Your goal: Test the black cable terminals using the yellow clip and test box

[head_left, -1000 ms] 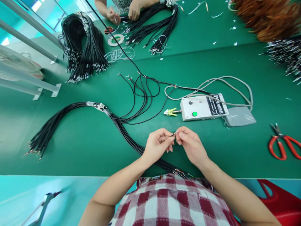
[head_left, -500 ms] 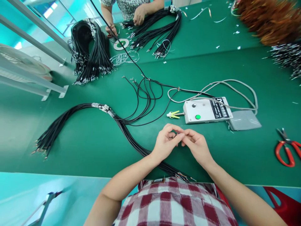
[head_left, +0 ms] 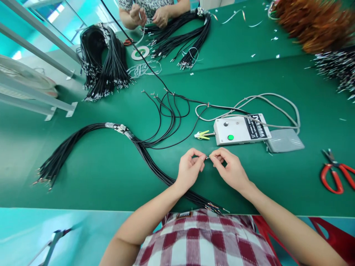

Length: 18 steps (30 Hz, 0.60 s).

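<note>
Fingertips of my left hand [head_left: 190, 169] are pinched on a thin wire end [head_left: 207, 157], most of it hidden by the fingers. Facing it, my right hand [head_left: 230, 168] pinches the other side of the same small wire end, with a narrow gap between the two hands. A bundle of black cables [head_left: 155, 168] passes beneath my left wrist, its stripped ends [head_left: 213, 207] lying at the table edge near my shirt. Just beyond my hands lies a white control box [head_left: 235, 131] with a green button and a yellow-green clip [head_left: 203, 135] on its shaft.
A grey pedal [head_left: 285, 141] and red-handled pliers [head_left: 334, 171] lie to the right on the green table [head_left: 111, 192]. Black cable bundles [head_left: 104, 62] stand at the far left. Across the table, a co-worker's hands [head_left: 160, 17] handle a white strip beside more cables.
My hands have drawn slightly apart, so the small wire end now shows between my fingertips. The co-worker's hand has risen from the table with a white strip, and the red-handled tool lies down.
</note>
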Each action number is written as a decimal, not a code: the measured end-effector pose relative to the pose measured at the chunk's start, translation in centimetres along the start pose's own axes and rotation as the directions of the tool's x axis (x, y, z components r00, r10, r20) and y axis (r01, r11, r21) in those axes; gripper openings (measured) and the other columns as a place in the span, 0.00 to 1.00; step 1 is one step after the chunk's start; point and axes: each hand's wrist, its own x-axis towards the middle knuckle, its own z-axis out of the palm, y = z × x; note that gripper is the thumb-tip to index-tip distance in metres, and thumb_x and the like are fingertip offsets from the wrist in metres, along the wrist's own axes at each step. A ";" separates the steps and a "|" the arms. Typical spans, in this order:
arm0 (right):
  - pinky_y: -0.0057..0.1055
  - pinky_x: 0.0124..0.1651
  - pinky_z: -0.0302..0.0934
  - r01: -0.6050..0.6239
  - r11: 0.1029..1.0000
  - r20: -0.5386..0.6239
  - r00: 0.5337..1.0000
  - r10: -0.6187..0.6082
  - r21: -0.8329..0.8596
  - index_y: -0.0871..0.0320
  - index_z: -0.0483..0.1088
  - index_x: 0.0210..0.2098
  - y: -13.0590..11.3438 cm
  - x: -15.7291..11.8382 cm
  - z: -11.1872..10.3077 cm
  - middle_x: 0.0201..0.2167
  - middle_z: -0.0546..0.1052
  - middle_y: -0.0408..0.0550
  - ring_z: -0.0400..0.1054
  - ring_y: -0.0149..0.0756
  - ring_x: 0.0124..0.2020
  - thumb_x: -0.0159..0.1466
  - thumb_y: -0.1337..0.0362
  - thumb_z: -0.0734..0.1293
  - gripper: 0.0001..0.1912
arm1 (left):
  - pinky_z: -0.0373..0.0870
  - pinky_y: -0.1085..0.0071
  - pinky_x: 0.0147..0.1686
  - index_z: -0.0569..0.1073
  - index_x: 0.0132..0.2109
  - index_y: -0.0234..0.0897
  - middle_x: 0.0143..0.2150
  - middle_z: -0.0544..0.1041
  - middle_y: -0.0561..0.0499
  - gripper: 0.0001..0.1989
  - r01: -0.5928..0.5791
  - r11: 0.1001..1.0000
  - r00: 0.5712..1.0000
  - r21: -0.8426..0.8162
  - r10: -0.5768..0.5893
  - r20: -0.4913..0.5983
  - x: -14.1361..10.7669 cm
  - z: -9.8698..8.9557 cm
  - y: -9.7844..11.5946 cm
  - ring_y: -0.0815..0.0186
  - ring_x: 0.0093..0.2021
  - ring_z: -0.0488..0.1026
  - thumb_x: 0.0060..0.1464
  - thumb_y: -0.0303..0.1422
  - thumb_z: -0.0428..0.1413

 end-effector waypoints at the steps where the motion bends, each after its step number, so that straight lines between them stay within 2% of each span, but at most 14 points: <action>1: 0.34 0.39 0.61 0.003 0.999 0.002 1.000 -0.003 -0.048 0.53 0.70 0.38 0.0 0.0 -0.3 0.35 0.75 0.46 0.69 0.35 0.32 0.71 0.60 0.61 0.08 | 0.57 0.79 0.20 0.67 0.33 0.35 0.17 0.66 0.59 0.18 -0.007 1.000 1.000 -0.001 0.007 -0.008 0.1 0.0 -0.1 0.76 0.18 0.61 0.52 0.44 0.64; 3: 0.34 0.40 0.60 0.040 0.979 -0.018 0.999 -0.044 -0.199 0.54 0.71 0.44 -0.3 0.0 -0.8 0.41 0.77 0.47 0.71 0.35 0.34 0.72 0.60 0.60 0.09 | 0.57 0.78 0.20 0.68 0.33 0.35 0.18 0.66 0.59 0.17 -0.015 1.000 1.000 0.000 0.015 -0.015 0.3 -0.1 -0.2 0.76 0.18 0.61 0.52 0.43 0.64; 5: 0.35 0.41 0.57 0.122 0.914 -0.016 0.990 -0.139 -0.387 0.55 0.71 0.49 -0.9 0.1 -1.2 0.45 0.78 0.49 0.71 0.35 0.36 0.72 0.60 0.60 0.11 | 0.58 0.77 0.21 0.68 0.33 0.35 0.19 0.65 0.59 0.17 -0.030 1.000 0.999 -0.004 0.030 -0.014 0.3 -0.1 -0.3 0.75 0.19 0.62 0.53 0.43 0.63; 8: 0.36 0.39 0.52 0.292 0.752 0.097 0.951 -0.293 -0.591 0.57 0.74 0.43 -1.8 0.7 -1.1 0.40 0.81 0.48 0.71 0.36 0.36 0.72 0.59 0.62 0.11 | 0.58 0.77 0.22 0.68 0.33 0.36 0.21 0.66 0.58 0.16 -0.063 0.998 0.998 0.017 0.063 0.001 0.3 -0.3 -0.2 0.75 0.20 0.62 0.54 0.42 0.63; 11: 0.37 0.38 0.49 0.432 0.636 0.221 0.896 -0.386 -0.640 0.55 0.76 0.37 -1.8 1.8 -1.0 0.34 0.81 0.45 0.70 0.35 0.34 0.73 0.61 0.60 0.14 | 0.56 0.77 0.22 0.69 0.33 0.35 0.23 0.68 0.56 0.15 -0.089 0.994 0.996 0.063 0.088 0.029 0.4 -0.8 0.0 0.75 0.22 0.62 0.55 0.41 0.62; 14: 0.37 0.39 0.48 0.540 0.593 0.320 0.839 -0.441 -0.598 0.54 0.76 0.38 -1.2 3.0 -1.2 0.36 0.82 0.44 0.69 0.34 0.35 0.73 0.64 0.59 0.14 | 0.53 0.76 0.21 0.69 0.32 0.35 0.22 0.67 0.56 0.16 -0.080 0.995 0.995 0.055 0.077 0.056 0.7 -1.6 0.2 0.75 0.21 0.60 0.54 0.42 0.63; 16: 0.37 0.40 0.48 0.557 0.563 0.336 0.826 -0.453 -0.610 0.53 0.77 0.38 -1.2 3.7 -1.6 0.37 0.82 0.44 0.69 0.35 0.38 0.73 0.65 0.59 0.14 | 0.51 0.76 0.21 0.69 0.32 0.35 0.21 0.65 0.57 0.17 -0.075 0.997 0.996 0.026 0.074 0.044 1.2 -2.1 0.5 0.76 0.20 0.58 0.52 0.43 0.64; 18: 0.38 0.41 0.48 0.521 0.511 0.300 0.839 -0.454 -0.684 0.54 0.76 0.40 -1.6 4.6 -2.1 0.40 0.82 0.46 0.68 0.38 0.42 0.72 0.65 0.61 0.11 | 0.51 0.76 0.20 0.69 0.31 0.35 0.21 0.65 0.57 0.18 -0.088 0.996 0.996 0.006 0.088 -0.001 1.9 -2.7 0.8 0.76 0.20 0.58 0.51 0.44 0.65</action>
